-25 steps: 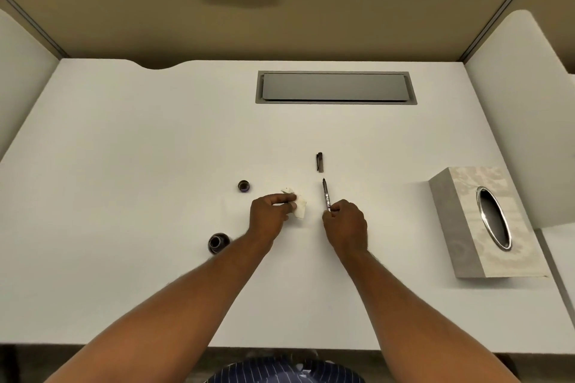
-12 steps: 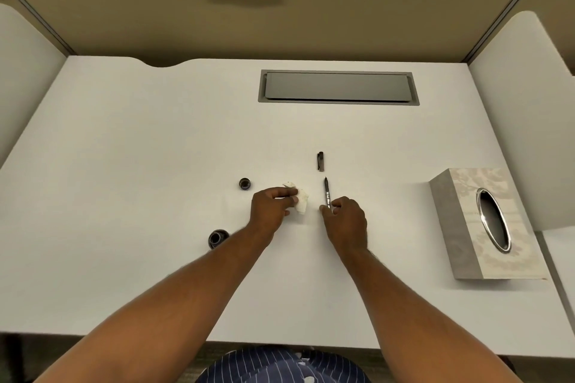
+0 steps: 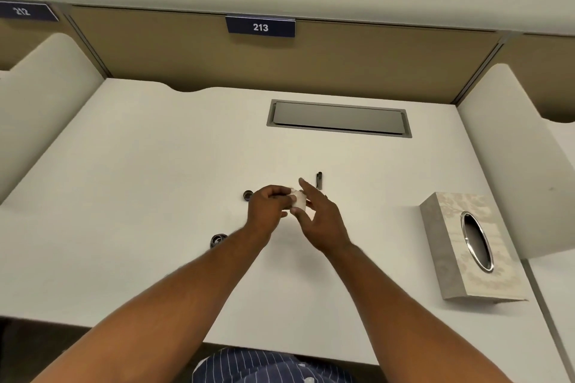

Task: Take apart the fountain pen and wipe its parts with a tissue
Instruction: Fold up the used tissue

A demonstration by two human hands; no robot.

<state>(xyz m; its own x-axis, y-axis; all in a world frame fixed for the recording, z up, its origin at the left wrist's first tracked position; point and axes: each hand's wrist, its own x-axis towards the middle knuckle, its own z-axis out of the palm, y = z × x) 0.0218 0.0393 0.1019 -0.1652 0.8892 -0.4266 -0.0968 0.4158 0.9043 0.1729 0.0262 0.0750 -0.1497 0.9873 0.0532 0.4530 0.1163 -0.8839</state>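
White table (image 3: 155,165) under booth sign 213 (image 3: 260,27). My left hand (image 3: 267,207) is closed on a wad of tissue (image 3: 299,199) held above the table. My right hand (image 3: 320,218) meets it, fingers spread, thumb and forefinger around the tissue; whether it grips a pen part I cannot tell. Just beyond lies the pen cap (image 3: 319,180). Left of my hands sit a small dark lid (image 3: 248,195) and, nearer, an ink bottle (image 3: 217,239). Tissue box (image 3: 466,246) stands at right.
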